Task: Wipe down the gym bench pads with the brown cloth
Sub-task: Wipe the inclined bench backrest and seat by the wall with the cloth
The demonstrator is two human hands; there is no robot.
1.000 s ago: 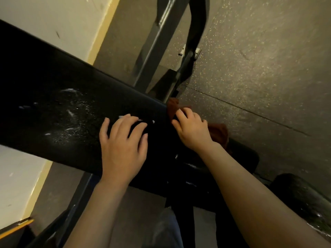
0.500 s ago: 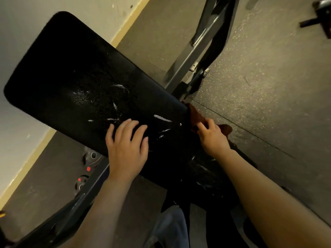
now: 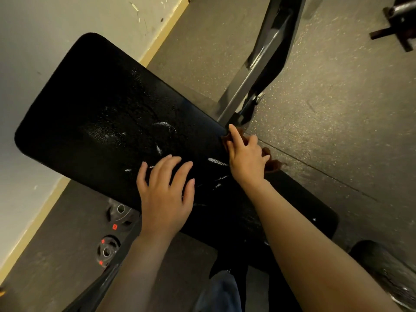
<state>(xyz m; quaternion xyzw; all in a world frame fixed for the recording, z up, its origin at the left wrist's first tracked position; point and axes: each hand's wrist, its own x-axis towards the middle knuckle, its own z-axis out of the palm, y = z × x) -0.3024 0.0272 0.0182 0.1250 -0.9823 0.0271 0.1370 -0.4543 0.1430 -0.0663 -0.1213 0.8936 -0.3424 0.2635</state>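
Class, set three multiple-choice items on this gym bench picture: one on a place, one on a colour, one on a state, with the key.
1. Where is the cloth?
A. at the back pad's right edge
B. on the floor by the wall
C. under the left hand

2. What colour is the back pad?
A. red
B. black
C. white

3. How does the left hand lie?
A. fist clenched
B. pinching the cloth
C. flat, fingers spread

Key: 1 A, the right hand holds it there; 2 B, it is dark throughout; 3 C, fingers straight on the pad.
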